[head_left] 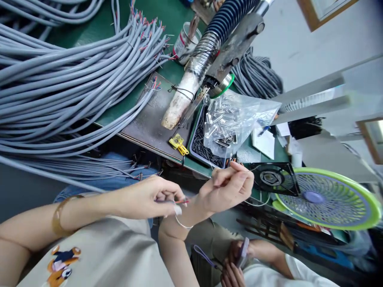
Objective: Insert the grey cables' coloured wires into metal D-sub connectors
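Thin coloured wires (182, 201), with a red one showing, stick out from between the closed fingers of my left hand (167, 195). Just right of it, my right hand (230, 187) is raised with its fingers curled and pinched. A thin strand passes near its fingertips; what they hold is too small to make out. Many grey cables (74, 83) with stripped, coloured ends lie on the left. Beyond my hands, a yellow clip-like piece (178, 144) rests at the edge of a dark board (143, 129).
A soldering iron (194, 107) and a wrapped hose (185, 93) reach over the green bench (101, 113). A plastic bag of metal parts (223, 119) lies on a tray (193, 149). Rightward are a small black fan (271, 178) and a green fan (329, 197). Another person holds a phone (243, 253).
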`<state>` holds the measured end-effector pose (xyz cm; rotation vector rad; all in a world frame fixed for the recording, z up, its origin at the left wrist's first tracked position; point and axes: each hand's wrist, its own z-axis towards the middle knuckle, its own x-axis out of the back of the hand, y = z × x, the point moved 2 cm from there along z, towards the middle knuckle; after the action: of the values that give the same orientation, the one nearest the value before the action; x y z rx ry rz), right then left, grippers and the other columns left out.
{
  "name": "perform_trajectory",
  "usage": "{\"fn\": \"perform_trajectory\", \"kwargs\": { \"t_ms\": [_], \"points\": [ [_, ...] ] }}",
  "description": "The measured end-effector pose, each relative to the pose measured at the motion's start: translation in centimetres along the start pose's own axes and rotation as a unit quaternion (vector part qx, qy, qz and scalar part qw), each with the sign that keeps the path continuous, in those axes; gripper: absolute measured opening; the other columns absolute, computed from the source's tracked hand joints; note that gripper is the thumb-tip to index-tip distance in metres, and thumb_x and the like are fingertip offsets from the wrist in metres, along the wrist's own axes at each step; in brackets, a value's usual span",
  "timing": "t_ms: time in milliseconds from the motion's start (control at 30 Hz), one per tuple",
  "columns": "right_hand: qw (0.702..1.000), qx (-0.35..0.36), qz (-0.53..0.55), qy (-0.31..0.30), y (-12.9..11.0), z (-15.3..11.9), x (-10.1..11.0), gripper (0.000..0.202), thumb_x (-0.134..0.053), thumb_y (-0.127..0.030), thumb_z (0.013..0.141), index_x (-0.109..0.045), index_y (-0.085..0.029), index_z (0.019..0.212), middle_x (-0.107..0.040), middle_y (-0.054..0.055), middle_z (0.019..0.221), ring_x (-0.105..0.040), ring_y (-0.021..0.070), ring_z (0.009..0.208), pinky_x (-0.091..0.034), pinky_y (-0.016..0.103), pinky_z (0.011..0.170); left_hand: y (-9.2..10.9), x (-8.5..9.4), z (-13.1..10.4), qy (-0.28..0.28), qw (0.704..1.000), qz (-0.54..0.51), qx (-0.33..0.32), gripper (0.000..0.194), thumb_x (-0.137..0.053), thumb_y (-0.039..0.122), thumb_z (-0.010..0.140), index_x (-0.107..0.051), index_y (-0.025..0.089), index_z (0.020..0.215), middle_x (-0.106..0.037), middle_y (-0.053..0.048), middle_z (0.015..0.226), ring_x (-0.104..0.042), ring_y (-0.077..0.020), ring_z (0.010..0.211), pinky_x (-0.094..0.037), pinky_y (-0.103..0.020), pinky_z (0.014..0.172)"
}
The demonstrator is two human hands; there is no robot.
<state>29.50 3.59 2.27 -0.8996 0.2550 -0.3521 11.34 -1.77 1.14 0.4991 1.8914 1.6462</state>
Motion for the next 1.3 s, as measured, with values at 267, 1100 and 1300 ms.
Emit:
{"fn": "perform_trajectory", "kwargs": {
  "t_ms": [267, 1100, 1300],
  "points": [
    [0.976, -0.158, -0.073, -0.127, 0.0, -3.9, -0.7, 0.025, -0.064, -0.039, 0.095, -0.074, -0.02, 0.081, -0.051, -0.006, 0.053, -0.045, 0.007, 0.045, -0.032, 0.021, 0.046, -4.0, 2.9, 0.5, 0.304, 0.934, -0.183, 0.052, 0.028, -0.077, 0.022, 0.071, -0.056, 0.017, 0.087, -0.069, 0.001, 0.066, -0.046, -0.0047, 0.042, -0.035, -0.016, 0.039],
    [0.944, -0.164, -0.159, -0.236, 1.0, -6.5, -2.8, 0.016, -0.065, -0.028, 0.088, -0.066, -0.019, 0.075, -0.057, -0.004, 0.068, -0.037, 0.0066, 0.051, -0.03, 0.025, 0.05, -3.5, 3.6, 0.4, 0.306, 0.951, -0.027, -0.023, 0.023, -0.071, 0.037, 0.087, -0.072, 0.015, 0.082, -0.073, -0.005, 0.071, -0.063, -0.0127, 0.059, -0.051, -0.024, 0.059],
    [0.951, -0.246, -0.087, -0.168, 1.8, -5.7, -1.7, 0.015, -0.069, -0.035, 0.087, -0.075, -0.021, 0.086, -0.069, -0.001, 0.074, -0.057, 0.0094, 0.059, -0.039, 0.021, 0.052, -3.1, 4.0, 0.6, 0.242, 0.961, -0.129, 0.038, 0.029, -0.076, 0.039, 0.082, -0.065, 0.013, 0.082, -0.069, -0.004, 0.064, -0.039, -0.0037, 0.04, -0.028, -0.019, 0.038]
  ]
}}
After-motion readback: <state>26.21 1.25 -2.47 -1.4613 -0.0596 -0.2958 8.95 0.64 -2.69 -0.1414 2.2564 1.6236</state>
